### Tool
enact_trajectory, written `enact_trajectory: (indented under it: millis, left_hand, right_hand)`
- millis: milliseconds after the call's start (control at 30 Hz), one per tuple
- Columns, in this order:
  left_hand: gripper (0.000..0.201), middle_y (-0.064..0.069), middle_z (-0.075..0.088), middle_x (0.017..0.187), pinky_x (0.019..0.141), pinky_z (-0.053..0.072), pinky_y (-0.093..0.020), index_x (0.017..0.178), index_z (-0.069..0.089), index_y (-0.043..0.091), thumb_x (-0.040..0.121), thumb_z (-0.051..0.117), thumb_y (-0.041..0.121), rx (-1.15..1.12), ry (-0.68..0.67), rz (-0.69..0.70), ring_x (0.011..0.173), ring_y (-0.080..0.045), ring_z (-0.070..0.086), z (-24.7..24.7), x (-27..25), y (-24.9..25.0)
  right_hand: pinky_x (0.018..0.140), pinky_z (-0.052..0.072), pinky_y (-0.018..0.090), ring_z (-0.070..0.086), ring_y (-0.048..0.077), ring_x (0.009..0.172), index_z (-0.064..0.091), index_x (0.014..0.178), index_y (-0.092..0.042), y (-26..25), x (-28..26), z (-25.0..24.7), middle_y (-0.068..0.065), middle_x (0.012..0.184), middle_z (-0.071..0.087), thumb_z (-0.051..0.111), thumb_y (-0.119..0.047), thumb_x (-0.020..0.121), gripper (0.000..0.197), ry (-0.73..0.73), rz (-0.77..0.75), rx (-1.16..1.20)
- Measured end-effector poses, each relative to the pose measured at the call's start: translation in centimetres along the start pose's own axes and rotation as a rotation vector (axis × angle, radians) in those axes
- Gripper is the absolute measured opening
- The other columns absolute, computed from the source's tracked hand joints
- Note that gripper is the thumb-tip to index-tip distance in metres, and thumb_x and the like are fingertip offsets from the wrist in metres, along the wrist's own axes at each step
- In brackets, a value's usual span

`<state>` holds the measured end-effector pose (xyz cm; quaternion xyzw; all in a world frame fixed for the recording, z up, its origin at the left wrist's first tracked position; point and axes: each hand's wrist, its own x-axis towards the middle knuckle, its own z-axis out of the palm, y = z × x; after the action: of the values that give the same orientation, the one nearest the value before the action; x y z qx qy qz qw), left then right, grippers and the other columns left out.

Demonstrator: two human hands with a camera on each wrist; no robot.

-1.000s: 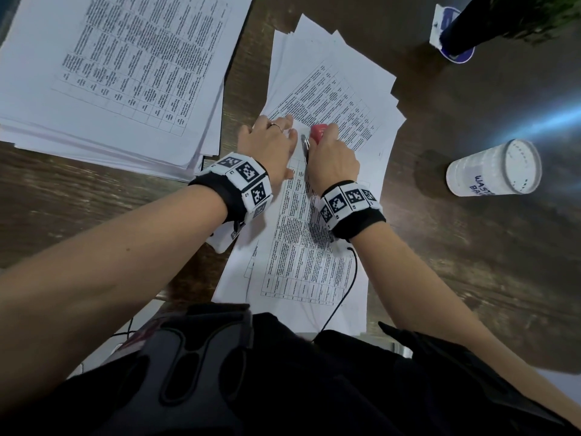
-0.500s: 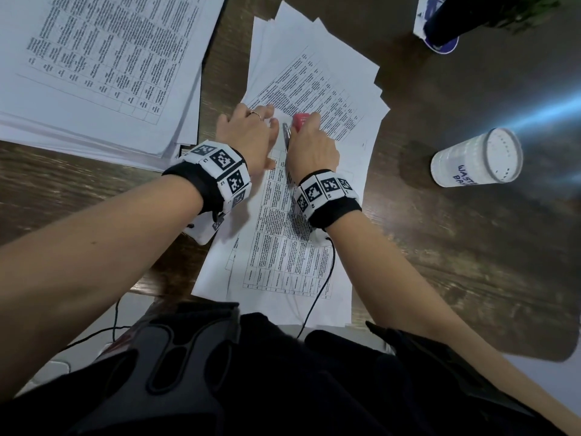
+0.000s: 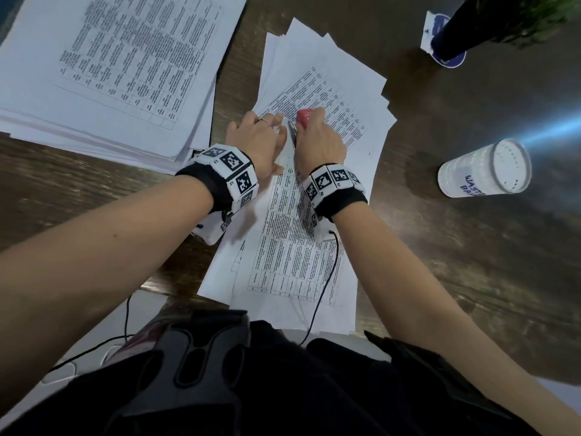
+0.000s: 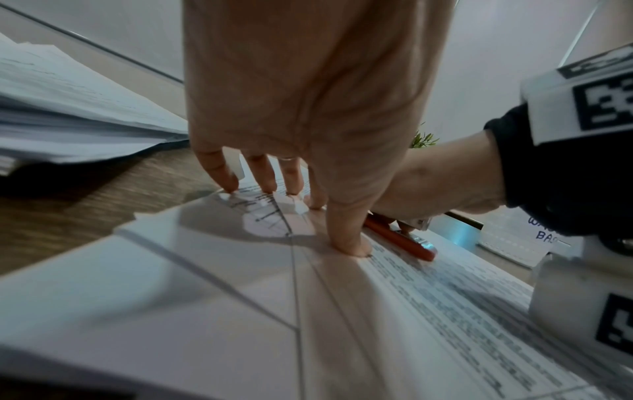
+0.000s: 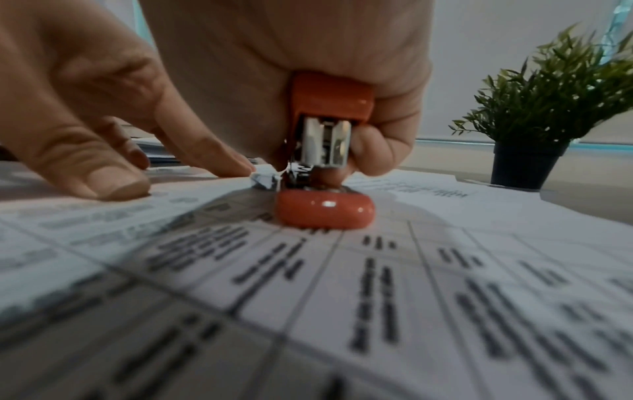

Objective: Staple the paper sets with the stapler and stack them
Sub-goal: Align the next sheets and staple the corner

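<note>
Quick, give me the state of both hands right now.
Left hand: open, fingers pressing flat on the paper set.
Right hand: closed around the red stapler, on the set's corner.

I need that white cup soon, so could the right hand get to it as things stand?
Probably yes, once freed: the right hand grips the stapler, and only bare table lies between it and the white cup.
</note>
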<state>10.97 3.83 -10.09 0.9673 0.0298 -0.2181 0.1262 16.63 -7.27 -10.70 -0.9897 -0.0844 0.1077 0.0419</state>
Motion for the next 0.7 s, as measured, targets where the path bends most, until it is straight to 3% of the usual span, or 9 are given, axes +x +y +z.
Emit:
enact_trajectory:
  millis: [300, 433, 567, 700]
  left_hand:
    - [0.069, 0.006, 0.025, 0.156, 0.101, 0.034, -0.047, 0.142, 0.040, 0.027, 0.083, 0.069, 0.047, -0.049, 0.023, -0.012, 0.135, -0.028, 0.027, 0.2, 0.2, -0.1]
    - [0.071, 0.005, 0.024, 0.155, 0.102, 0.034, -0.049, 0.142, 0.039, 0.029, 0.081, 0.069, 0.053, -0.055, 0.009, 0.006, 0.134, -0.029, 0.027, 0.0, 0.1, -0.3]
    - [0.066, 0.004, 0.024, 0.156, 0.104, 0.033, -0.052, 0.137, 0.047, 0.029, 0.080, 0.069, 0.055, -0.074, 0.014, 0.028, 0.136, -0.029, 0.026, -0.3, -0.2, -0.5]
    - [0.056, 0.005, 0.029, 0.155, 0.105, 0.033, -0.053, 0.129, 0.056, 0.026, 0.081, 0.071, 0.049, -0.169, 0.021, 0.043, 0.137, -0.028, 0.028, -0.6, -0.4, -0.9]
  right_hand:
    - [0.068, 0.040, 0.036, 0.064, 0.030, 0.092, 0.038, 0.125, -0.011, -0.3, 0.7, -0.5, 0.009, 0.104, 0.066, 0.036, -0.041, 0.102, 0.038, -0.045, 0.023, 0.077]
    - [0.070, 0.041, 0.037, 0.062, 0.032, 0.094, 0.038, 0.126, -0.010, -0.5, 1.7, -1.4, 0.012, 0.106, 0.065, 0.035, -0.040, 0.102, 0.038, -0.081, 0.036, 0.198]
    - [0.070, 0.037, 0.034, 0.051, 0.024, 0.079, 0.040, 0.125, -0.012, 0.6, -0.1, -1.7, 0.004, 0.090, 0.055, 0.033, -0.047, 0.102, 0.042, -0.097, 0.031, 0.208]
    - [0.072, 0.036, 0.034, 0.054, 0.026, 0.080, 0.046, 0.115, -0.014, 2.1, -3.1, -1.7, 0.010, 0.095, 0.063, 0.022, -0.051, 0.103, 0.047, -0.087, 0.041, 0.322]
